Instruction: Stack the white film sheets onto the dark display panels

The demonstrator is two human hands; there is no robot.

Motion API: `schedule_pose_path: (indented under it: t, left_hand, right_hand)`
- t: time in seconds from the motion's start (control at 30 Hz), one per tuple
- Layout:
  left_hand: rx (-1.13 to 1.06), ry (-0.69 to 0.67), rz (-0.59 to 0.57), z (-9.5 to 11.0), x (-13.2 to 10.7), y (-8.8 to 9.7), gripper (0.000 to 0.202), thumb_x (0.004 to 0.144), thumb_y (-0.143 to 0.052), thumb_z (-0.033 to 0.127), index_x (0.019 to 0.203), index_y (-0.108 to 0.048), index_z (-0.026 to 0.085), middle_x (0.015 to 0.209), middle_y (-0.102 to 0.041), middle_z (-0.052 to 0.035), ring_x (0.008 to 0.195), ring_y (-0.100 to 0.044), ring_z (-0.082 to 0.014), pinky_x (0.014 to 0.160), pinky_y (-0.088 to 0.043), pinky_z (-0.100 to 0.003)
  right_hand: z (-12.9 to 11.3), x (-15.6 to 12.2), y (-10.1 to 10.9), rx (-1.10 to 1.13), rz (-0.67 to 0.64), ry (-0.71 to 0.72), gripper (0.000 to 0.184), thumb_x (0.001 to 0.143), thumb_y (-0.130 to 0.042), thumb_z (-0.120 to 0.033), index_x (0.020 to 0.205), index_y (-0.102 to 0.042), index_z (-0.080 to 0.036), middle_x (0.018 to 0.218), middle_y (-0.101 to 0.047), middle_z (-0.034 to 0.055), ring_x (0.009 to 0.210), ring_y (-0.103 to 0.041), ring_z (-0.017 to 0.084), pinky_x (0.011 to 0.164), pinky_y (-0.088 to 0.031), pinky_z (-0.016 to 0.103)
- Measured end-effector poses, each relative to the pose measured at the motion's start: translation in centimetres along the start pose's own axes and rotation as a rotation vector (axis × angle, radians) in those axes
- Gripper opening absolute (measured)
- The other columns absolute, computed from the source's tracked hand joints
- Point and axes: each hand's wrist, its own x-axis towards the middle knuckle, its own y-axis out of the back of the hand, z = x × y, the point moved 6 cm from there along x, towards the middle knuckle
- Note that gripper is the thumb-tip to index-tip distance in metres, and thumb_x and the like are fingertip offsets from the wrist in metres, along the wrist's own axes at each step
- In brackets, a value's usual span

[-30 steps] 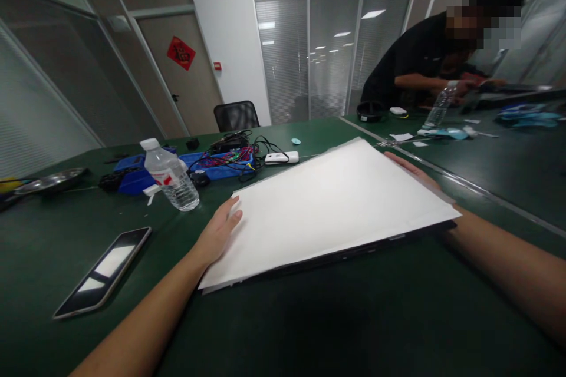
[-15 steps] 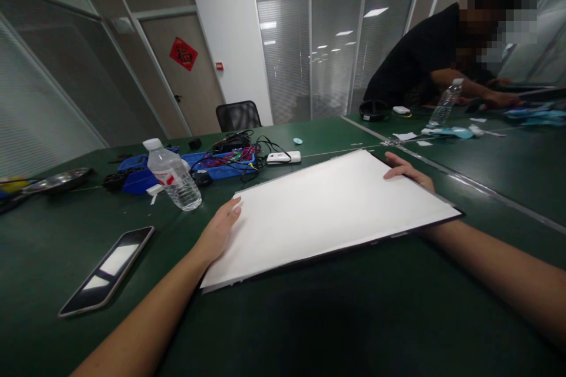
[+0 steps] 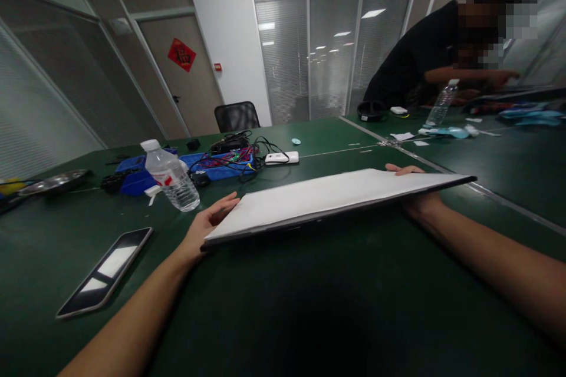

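Between my two hands I hold a flat rectangular white board [image 3: 309, 197] with a thin dark edge and underside, clear of the green table. It could be white paper on a dark backing; I cannot tell. My left hand [image 3: 207, 227] grips its left side, thumb and fingers at the edge, and my right hand [image 3: 420, 197] supports the right side, its palm and some fingers partly hidden beneath. The board is seen nearly edge-on, its right end higher than its left. A smartphone [image 3: 106, 271] lies face up left of my left forearm.
A water bottle [image 3: 172, 179] stands beyond my left hand, near blue trays [image 3: 216, 169] of tangled cables and a white device [image 3: 282, 158]. Far left lies a metal pan [image 3: 55, 181]. Across the table [image 3: 309, 306], a person [image 3: 411, 59] leans over behind another bottle [image 3: 442, 105].
The board has tilted, its near edge rising and its far edge dropping, so less of the white face shows. Both hands turned with it. The person across the table moved an arm.
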Motion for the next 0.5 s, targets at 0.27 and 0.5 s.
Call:
schedule_pose_path:
  t: [0.27, 0.5]
  left_hand:
    - [0.267, -0.233, -0.142, 2.5, -1.0, -1.2, 0.062, 0.090, -0.069, 0.062, 0.142, -0.068, 0.029, 0.158, -0.056, -0.0068, 0.151, -0.045, -0.0336, 0.130, -0.027, -0.055]
    - [0.310, -0.282, -0.149, 3.2, -1.2, -0.7, 0.047, 0.093, -0.065, 0.053, 0.131, -0.076, 0.028, 0.143, -0.070, -0.0054, 0.136, -0.063, -0.0340, 0.122, -0.043, -0.052]
  right_hand:
    - [0.2, 0.5, 0.9, -0.012, 0.008, 0.012, 0.014, 0.077, -0.054, -0.034, 0.072, -0.055, -0.021, 0.141, -0.065, 0.0110, 0.110, -0.067, 0.033, 0.092, -0.055, 0.048]
    - [-1.5, -0.1, 0.6, -0.252, 0.125, 0.256, 0.035, 0.083, -0.052, -0.043, 0.109, -0.058, -0.021, 0.148, -0.055, 0.0196, 0.134, -0.054, 0.035, 0.114, -0.042, 0.050]
